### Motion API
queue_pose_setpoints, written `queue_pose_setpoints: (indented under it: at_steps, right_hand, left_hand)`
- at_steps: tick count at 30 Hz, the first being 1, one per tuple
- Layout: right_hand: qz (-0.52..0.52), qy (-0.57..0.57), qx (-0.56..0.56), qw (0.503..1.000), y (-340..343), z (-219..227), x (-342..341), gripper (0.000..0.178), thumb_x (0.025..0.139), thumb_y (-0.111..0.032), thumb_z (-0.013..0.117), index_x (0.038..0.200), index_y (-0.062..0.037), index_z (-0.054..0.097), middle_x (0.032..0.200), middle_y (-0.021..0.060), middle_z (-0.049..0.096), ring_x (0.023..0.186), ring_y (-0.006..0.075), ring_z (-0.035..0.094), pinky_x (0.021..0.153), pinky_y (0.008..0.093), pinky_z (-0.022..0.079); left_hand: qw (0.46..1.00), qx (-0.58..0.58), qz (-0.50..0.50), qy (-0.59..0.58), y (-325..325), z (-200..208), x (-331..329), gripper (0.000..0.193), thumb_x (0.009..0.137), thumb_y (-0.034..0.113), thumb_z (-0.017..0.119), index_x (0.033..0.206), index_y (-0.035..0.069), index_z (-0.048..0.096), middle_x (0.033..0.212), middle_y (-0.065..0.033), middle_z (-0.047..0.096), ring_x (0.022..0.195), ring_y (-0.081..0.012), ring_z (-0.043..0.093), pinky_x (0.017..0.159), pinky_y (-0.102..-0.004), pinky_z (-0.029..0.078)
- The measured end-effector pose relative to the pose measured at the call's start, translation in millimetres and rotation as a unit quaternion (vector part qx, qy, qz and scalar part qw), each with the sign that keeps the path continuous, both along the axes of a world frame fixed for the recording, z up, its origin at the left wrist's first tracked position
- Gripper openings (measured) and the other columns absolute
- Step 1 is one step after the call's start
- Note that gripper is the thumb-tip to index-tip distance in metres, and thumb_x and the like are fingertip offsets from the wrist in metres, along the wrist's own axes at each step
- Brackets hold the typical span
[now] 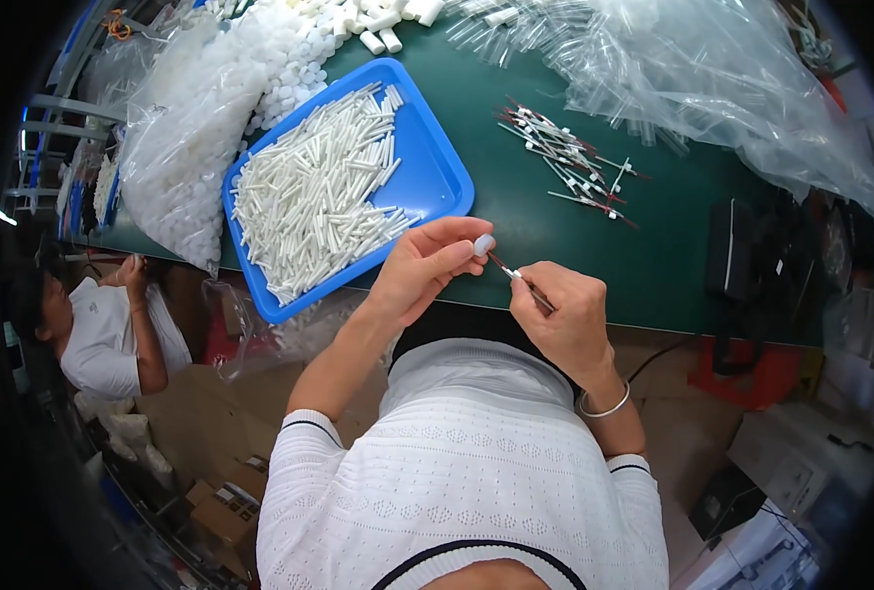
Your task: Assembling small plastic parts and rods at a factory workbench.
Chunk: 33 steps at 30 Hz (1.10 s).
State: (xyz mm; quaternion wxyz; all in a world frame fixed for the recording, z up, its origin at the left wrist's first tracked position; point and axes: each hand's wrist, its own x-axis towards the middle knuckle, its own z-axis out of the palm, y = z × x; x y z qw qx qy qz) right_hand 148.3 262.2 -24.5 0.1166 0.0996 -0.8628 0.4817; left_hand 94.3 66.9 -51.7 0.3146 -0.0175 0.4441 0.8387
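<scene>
My left hand (419, 267) pinches a small translucent white cap (483, 244) between thumb and fingertips. Opposite it, my right hand (567, 311) is closed round a thin dark-handled tool (543, 298) with a white part and a slim reddish-brown end. That slim end points up and left and meets the cap or lies right by it; which, I cannot tell. Just beyond my left hand, a blue tray (442, 172) holds a heap of short white sticks (319, 187). Both hands are above the table's near edge.
On the green table (516, 187) lies a loose pile of thin white-and-red pieces (570, 157). A plastic bag of white caps (196, 147) stands at left, white cylinders (383, 39) at the back, clear plastic bags (693, 69) at back right. Another person (122, 324) sits at left.
</scene>
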Motion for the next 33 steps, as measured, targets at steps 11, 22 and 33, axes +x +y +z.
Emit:
queue_pose_setpoints:
  at_steps: [11, 22, 33]
  right_hand:
    - [0.046, 0.033, 0.004, 0.998, -6, -12, -4, 0.006, 0.09, -0.008, 0.06, 0.089, -0.0021, 0.058, 0.071, 0.0104, 0.058, 0.058, 0.0275, 0.059, 0.051, 0.0362, 0.046]
    - [0.108, -0.129, -0.264, 0.95, -14, -40, -1, 0.01, 0.091, -0.006, 0.059, 0.097, 0.0008, 0.063, 0.078, 0.0068, 0.062, 0.064, 0.0153, 0.058, 0.058, 0.0261, 0.045]
    - [0.179, -0.283, -0.413, 0.847, 0, -25, -21, 0.015, 0.09, -0.003, 0.06, 0.104, 0.0043, 0.059, 0.09, 0.0105, 0.065, 0.077, 0.0108, 0.061, 0.07, 0.0228, 0.051]
  left_hand:
    - [0.997, 0.021, 0.006, 0.075, 10, -10, 15, 0.026, 0.088, 0.001, 0.065, 0.113, -0.003, 0.062, 0.105, -0.008, 0.062, 0.09, -0.0129, 0.06, 0.084, -0.0256, 0.051]
    - [0.965, -0.01, 0.062, 0.254, 12, -13, 23, 0.026, 0.085, 0.0, 0.068, 0.111, -0.003, 0.064, 0.11, -0.0075, 0.052, 0.094, -0.0121, 0.053, 0.082, -0.0252, 0.045]
    - [0.603, -0.581, 0.056, 0.544, -54, 22, -69, 0.009, 0.076, 0.006, 0.071, 0.085, 0.004, 0.068, 0.08, -0.0088, 0.065, 0.079, -0.0245, 0.06, 0.073, -0.0364, 0.046]
